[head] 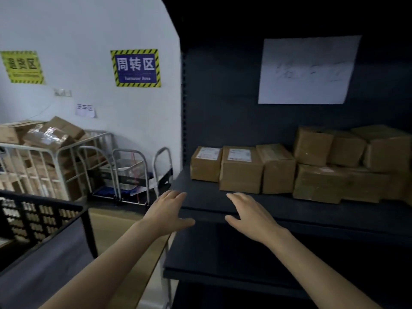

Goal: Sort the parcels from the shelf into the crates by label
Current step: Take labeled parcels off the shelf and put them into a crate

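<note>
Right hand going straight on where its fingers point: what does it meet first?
Likely the second parcel from the left, across bare shelf; the right hand is open. Depth unclear.

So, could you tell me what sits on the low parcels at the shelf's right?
Three brown boxes stand side by side on the low parcels; anything behind them is hidden.

Parcels: brown boxes, side by side on the dark shelf, stacked at right.
Labels: white, on top of two left boxes.
</note>
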The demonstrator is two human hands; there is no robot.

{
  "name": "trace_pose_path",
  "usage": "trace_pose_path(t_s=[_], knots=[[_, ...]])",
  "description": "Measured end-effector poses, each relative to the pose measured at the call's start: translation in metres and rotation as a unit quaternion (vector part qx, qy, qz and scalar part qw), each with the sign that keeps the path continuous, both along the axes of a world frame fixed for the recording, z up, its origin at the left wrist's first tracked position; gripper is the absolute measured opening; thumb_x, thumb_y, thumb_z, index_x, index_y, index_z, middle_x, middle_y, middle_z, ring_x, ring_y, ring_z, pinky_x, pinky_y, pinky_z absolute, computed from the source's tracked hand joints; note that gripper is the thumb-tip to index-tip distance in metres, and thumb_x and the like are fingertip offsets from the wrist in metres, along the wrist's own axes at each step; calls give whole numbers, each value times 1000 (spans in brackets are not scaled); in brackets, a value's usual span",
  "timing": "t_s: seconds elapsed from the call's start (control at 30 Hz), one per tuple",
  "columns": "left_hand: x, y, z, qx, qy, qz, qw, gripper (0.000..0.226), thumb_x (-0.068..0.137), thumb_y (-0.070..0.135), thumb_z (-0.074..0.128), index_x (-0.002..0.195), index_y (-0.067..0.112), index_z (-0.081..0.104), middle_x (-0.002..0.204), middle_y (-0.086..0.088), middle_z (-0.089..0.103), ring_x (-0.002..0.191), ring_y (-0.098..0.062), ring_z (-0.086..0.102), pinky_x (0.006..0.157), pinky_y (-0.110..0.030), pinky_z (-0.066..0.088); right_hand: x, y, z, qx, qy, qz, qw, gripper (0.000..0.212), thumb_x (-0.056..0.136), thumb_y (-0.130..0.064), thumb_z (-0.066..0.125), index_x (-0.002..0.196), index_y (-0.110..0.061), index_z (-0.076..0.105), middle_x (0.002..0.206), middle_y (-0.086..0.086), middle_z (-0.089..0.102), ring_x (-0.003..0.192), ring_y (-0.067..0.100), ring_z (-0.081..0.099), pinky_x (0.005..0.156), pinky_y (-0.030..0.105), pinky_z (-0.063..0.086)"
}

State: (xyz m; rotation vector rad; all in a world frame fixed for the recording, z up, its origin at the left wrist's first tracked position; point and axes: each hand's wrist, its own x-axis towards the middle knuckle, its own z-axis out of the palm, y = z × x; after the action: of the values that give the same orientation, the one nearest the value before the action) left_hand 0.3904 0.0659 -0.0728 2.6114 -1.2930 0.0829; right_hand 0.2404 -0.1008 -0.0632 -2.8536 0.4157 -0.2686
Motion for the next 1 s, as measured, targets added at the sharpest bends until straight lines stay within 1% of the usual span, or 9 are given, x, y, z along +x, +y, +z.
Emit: trace_pose_path(t_s=[0.17,0.3,0.47,0.63,0.73,0.87,1.0], knots=[[-26,-57,1,14,1,-16,1000,88,81,58,57,148,15,20,152,-4,26,142,-22,17,116,-35,22,-38,-51,2,3,-9,-23,1000,60,95,-35,46,147,-20,20,152,-5,24,139,13,23,109,27,27],[-42,-92,-1,7,8,-28,1000,86,80,57,59,146,16,23,149,-3,31,140,-21,22,114,-34,25,-58,-85,1,0,-13,-37,999,60,95,-35,46,147,-20,20,152,-4,25,139,12,24,109,27,27],[-46,-114,-2,11,9,-27,1000,80,81,55,58,143,15,28,144,-5,36,137,-22,26,111,-33,28,-65,-106,-1,4,-8,-44,999,60,95,-36,46,147,-20,20,152,-5,25,139,12,24,110,28,28],[-37,-122,-3,1,19,-24,1000,78,81,55,58,142,17,29,146,-4,34,138,-21,26,110,-33,28,-56,-112,-2,9,-15,-39,999,60,95,-35,46,147,-19,20,151,-5,26,138,12,25,109,26,28],[-25,-122,-2,-7,26,-22,999,80,82,54,57,145,17,26,149,-3,30,140,-20,22,112,-32,26,-45,-111,-3,10,-10,-38,999,60,95,-35,45,147,-19,19,151,-5,25,138,11,24,110,26,28],[1,-116,-1,-43,43,-6,998,76,84,52,56,145,17,26,149,-1,31,138,-20,25,109,-31,28,-23,-107,1,14,-11,-34,999,60,95,-36,45,147,-20,19,153,-6,23,139,10,23,111,26,27],[36,-105,3,-76,49,28,996,75,86,49,56,145,14,26,149,-4,32,139,-21,25,110,-32,28,8,-99,9,23,-25,-27,999,60,95,-36,45,147,-21,19,152,-8,23,139,8,23,110,26,28]])
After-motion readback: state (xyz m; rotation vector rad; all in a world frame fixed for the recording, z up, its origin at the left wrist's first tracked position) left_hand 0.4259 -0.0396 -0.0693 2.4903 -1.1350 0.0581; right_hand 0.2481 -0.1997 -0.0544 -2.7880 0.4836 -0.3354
